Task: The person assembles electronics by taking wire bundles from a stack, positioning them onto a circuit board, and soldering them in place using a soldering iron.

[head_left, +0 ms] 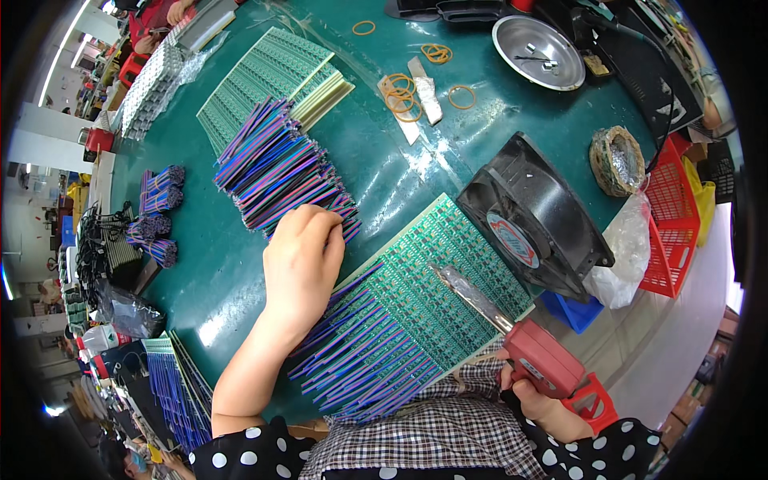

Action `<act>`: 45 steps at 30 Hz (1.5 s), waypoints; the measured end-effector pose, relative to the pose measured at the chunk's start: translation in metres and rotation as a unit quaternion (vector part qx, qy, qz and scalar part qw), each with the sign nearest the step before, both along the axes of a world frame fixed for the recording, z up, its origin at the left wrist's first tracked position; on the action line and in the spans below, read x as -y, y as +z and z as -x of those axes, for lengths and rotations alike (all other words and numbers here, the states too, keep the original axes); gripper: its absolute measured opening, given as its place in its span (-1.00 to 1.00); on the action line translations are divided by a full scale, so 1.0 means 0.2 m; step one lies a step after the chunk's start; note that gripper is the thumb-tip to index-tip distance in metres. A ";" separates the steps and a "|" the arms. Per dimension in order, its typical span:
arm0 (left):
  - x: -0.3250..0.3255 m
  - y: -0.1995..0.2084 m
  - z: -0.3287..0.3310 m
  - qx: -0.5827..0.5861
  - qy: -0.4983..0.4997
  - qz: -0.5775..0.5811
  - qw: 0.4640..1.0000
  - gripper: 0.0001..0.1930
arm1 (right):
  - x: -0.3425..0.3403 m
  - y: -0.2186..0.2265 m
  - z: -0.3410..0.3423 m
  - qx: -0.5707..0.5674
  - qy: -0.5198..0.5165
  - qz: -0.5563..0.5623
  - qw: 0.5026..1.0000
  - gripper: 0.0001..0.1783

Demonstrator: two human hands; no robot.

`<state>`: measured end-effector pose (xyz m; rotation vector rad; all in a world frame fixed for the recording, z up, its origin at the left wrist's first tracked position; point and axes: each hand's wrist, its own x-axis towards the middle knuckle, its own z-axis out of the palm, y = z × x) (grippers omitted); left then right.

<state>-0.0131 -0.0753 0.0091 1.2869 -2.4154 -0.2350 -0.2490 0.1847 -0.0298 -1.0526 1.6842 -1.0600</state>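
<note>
My right hand (pixel 538 402) grips a red soldering gun (pixel 546 358); its metal tip reaches up and left over a green circuit board panel (pixel 436 284). Rows of small parts cover this panel, and blue-purple wires (pixel 368 352) extend from its left side toward me. My left hand (pixel 302 258) is closed at the near edge of a heap of cut wires (pixel 280 172). Its fingertips are hidden against the heap, so what they pinch cannot be seen. Under the heap's far end lies a stack of bare green panels (pixel 272 68).
A black fan (pixel 532 216) stands right of the panel. Farther off are rubber bands (pixel 400 96), a steel bowl (pixel 538 52) and a ring-shaped roll (pixel 617 162). Bundled wires (pixel 160 200) lie at left, above a wired panel (pixel 172 384). A red basket (pixel 670 224) stands at right.
</note>
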 end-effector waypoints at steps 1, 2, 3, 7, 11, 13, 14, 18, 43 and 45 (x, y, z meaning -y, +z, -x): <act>0.01 0.00 -0.01 -0.043 -0.003 -0.023 0.999 -0.90 | 0.01 0.01 0.00 0.001 0.000 0.001 1.000 -0.54; 0.00 0.02 -0.01 -0.042 -0.003 -0.023 0.999 -0.90 | 0.02 0.02 0.00 0.026 -0.004 -0.006 1.000 -0.54; -0.02 0.06 0.00 -0.124 0.055 -0.146 0.980 -0.90 | 0.02 0.03 0.00 0.049 -0.008 -0.013 0.999 -0.55; -0.10 0.09 0.04 -0.219 0.079 -0.291 0.928 -0.87 | 0.01 0.00 0.00 0.022 -0.009 -0.013 1.000 -0.54; -0.18 0.08 0.06 -0.123 -0.027 -0.146 0.981 -0.83 | 0.00 -0.01 0.01 0.006 0.007 -0.029 1.000 -0.52; -0.19 0.04 0.04 -0.043 -0.115 0.008 0.992 -0.77 | -0.01 -0.01 0.00 -0.016 0.009 -0.038 0.999 -0.52; -0.20 0.03 0.04 -0.045 -0.116 0.006 0.992 -0.77 | -0.01 -0.01 0.00 -0.007 -0.007 -0.050 0.999 -0.53; -0.25 -0.02 0.03 0.066 -0.182 0.110 0.975 -0.72 | -0.02 -0.04 -0.02 -0.031 0.006 -0.074 0.997 -0.56; -0.28 -0.06 0.04 0.087 -0.152 0.124 0.977 -0.68 | 0.25 0.05 0.01 -0.137 0.161 0.129 0.969 -0.20; -0.28 -0.06 0.04 0.089 -0.152 0.125 0.976 -0.68 | 0.26 0.03 0.02 -0.197 0.185 0.174 0.947 -0.22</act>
